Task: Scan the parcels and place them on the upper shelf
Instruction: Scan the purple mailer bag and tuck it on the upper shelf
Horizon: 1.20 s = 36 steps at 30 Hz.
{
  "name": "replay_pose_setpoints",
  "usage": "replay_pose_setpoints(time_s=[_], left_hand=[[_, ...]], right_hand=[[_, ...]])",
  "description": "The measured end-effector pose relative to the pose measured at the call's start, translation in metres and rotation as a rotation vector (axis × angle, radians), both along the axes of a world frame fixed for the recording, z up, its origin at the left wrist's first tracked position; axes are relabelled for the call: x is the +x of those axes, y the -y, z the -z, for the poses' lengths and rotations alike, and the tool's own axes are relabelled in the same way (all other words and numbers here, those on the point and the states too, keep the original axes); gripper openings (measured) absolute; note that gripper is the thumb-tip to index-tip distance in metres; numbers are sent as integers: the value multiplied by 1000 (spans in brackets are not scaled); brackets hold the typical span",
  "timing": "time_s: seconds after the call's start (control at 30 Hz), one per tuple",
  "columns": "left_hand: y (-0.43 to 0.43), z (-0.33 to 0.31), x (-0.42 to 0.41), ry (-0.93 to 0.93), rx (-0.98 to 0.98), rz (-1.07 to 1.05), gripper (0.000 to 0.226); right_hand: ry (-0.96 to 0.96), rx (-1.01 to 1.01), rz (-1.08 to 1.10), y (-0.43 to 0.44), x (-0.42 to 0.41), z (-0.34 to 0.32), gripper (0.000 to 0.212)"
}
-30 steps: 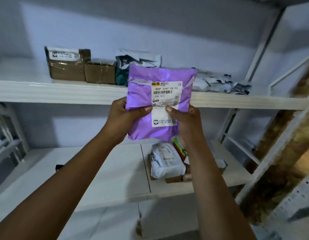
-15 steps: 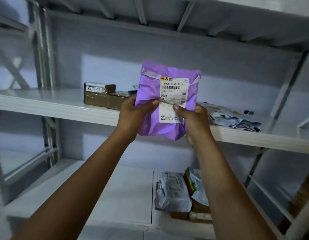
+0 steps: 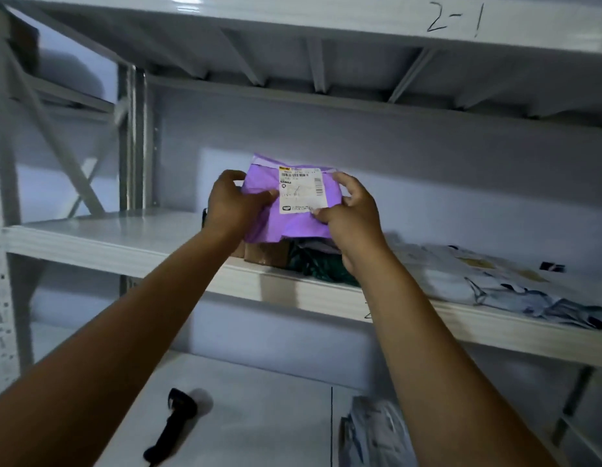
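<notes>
Both hands grasp the purple parcel [image 3: 292,227]: the left hand [image 3: 232,203] pinches its left edge, the right hand [image 3: 351,214] its lower right corner, holding it in the air just above the brown box [image 3: 264,252] and dark green bag [image 3: 321,264] on the upper shelf [image 3: 124,237]. Set down on that uneven pile near the front lip, the slick mailer could well slide off and drop. It is a soft, wrinkled plastic bag, its white barcode label [image 3: 301,190] facing the camera.

One wide-angle view from the person's head, facing forward into a white rack from near, upper shelf [image 3: 90,242] at mid-frame, underside of the shelf above [image 3: 360,72] overhead, lower shelf [image 3: 259,416] at the bottom edge
</notes>
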<state>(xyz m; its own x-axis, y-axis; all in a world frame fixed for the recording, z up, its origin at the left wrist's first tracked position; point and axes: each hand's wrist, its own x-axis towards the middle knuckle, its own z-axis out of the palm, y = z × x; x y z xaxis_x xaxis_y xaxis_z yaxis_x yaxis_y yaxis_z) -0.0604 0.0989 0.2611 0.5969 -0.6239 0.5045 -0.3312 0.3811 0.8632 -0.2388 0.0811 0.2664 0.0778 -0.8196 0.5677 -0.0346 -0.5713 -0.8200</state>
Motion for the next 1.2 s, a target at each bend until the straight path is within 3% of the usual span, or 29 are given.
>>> replay_pose_setpoints(time_s=[0.07, 0.17, 0.3, 0.5, 0.73, 0.83, 0.93, 1.1, 1.2], left_hand=[[18, -8, 19, 57, 99, 12, 67], [42, -20, 39, 268, 205, 69, 45], [58, -27, 58, 542, 247, 65, 27], [76, -20, 84, 713, 353, 167, 16], [76, -8, 94, 870, 327, 234, 35], [77, -4, 97, 887, 344, 226, 40], [78, -6, 98, 834, 216, 188, 27], [72, -19, 88, 615, 13, 209, 32], [71, -28, 74, 477, -51, 255, 34]], right_hand=[[-73, -14, 84, 12, 11, -9, 54], [-154, -26, 202, 24, 22, -21, 38], [-279, -45, 334, 37, 37, -27, 35], [-517, -61, 395, 40, 53, -32, 24], [-876, 16, 554, 43, 64, -23, 20], [-802, 4, 532, 41, 67, -17, 18], [-641, -91, 547, 40, 73, -15, 30], [-387, -152, 547, 31, 69, -26, 48], [-303, -74, 484, 26, 50, -30, 50]])
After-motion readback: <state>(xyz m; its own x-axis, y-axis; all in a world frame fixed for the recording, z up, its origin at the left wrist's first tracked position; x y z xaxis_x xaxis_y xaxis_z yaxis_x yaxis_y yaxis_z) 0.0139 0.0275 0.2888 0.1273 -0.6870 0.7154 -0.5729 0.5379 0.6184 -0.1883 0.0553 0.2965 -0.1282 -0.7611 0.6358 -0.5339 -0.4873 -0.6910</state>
